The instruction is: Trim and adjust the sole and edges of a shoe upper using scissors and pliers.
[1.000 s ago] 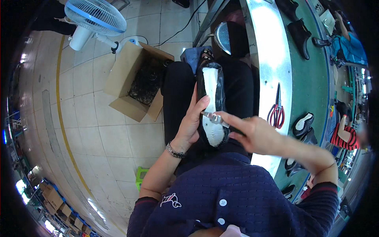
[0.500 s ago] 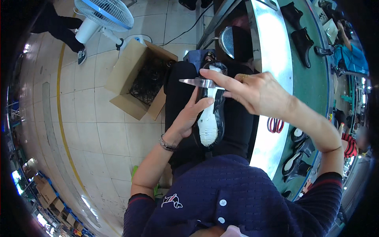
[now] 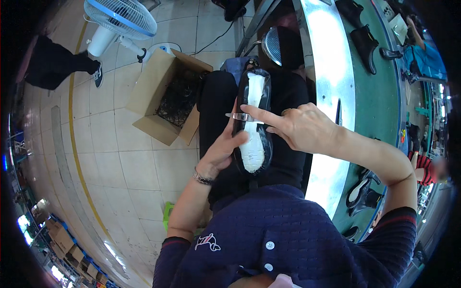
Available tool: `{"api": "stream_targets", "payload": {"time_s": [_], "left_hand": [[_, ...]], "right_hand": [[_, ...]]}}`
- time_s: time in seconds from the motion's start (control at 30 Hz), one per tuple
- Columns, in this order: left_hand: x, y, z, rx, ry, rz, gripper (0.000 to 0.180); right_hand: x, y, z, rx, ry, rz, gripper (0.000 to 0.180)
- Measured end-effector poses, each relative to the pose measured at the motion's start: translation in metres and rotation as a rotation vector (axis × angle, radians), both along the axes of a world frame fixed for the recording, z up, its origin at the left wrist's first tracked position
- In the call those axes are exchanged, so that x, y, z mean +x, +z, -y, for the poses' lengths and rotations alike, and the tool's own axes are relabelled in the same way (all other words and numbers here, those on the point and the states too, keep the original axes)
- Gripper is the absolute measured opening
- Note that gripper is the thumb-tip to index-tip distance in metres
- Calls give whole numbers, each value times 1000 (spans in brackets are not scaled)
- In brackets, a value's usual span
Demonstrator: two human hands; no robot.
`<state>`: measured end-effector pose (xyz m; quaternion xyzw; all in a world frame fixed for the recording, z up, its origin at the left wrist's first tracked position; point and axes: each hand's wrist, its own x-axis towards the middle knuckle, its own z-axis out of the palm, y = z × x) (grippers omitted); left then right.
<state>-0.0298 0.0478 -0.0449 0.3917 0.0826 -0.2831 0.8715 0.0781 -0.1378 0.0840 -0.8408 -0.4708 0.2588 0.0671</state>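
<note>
Over my lap lies an upturned black shoe [image 3: 253,153], its sole bottom up with a long white strip down the middle. My left hand [image 3: 222,150] holds its left side, the thumb by the edge of the white strip. Across the sole lies a metal blade [image 3: 237,116], its pointed end past the shoe's left edge. My right hand [image 3: 309,127] grips this knife, index finger stretched along the blade. The knife's handle is hidden by my fingers.
A cardboard box [image 3: 149,103] with dark scraps stands left of my legs, below a fan [image 3: 122,19]. At right runs a metal-edged bench [image 3: 331,72] with a green surface [image 3: 379,105] bearing several black boots [image 3: 364,48]. A person's leg [image 3: 62,65] is at far left.
My right hand and the knife have moved down along the sole toward me, baring the white strip's far end. My right forearm now covers the red handles on the bench edge.
</note>
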Motion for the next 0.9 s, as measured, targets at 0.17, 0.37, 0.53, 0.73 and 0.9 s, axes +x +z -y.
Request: {"api": "stream_targets", "payload": {"time_s": [0.17, 0.37, 0.53, 0.73, 0.9], "left_hand": [[-24, -5, 26, -406, 222, -229, 60], [-26, 7, 31, -90, 334, -171, 60], [-27, 10, 24, -160, 243, -112, 71], [-43, -13, 12, -225, 101, -317, 105], [-29, -10, 13, 32, 67, 94, 117]], "right_hand": [[-1, -1, 1, 2, 19, 6, 66], [-12, 32, -10, 67, 128, 117, 69], [-18, -13, 15, 73, 111, 32, 78], [-37, 27, -6, 97, 213, 83, 78], [-43, 15, 1, 14, 208, 174, 72]]}}
